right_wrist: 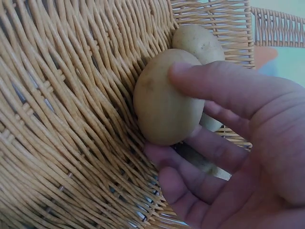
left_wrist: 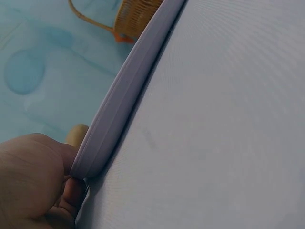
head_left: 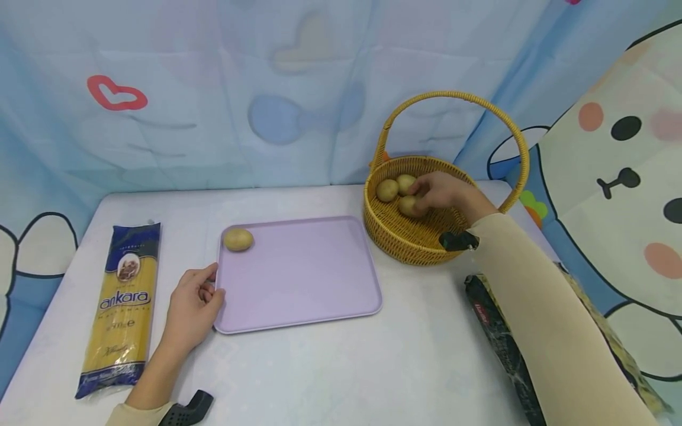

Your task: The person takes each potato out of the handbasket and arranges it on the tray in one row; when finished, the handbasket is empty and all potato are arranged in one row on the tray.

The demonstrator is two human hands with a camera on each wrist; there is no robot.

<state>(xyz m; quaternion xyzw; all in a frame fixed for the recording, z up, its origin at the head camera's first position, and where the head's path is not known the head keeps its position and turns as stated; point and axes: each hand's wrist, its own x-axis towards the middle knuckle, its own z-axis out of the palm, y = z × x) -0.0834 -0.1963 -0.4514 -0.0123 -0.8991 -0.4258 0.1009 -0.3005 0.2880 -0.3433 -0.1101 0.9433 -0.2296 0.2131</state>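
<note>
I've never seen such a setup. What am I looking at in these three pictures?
No robot here: just a person's left hand and right hand. The wide picture is taken from the person's head; the two close ones, from the wrists. On the table lie a yellow pack, a tray bearing one potato, a basket with more potatoes, and a dark packet partly hidden by the right sleeve. The left hand holds the tray's edge; the right hand, inside the basket, pinches another potato.
</note>
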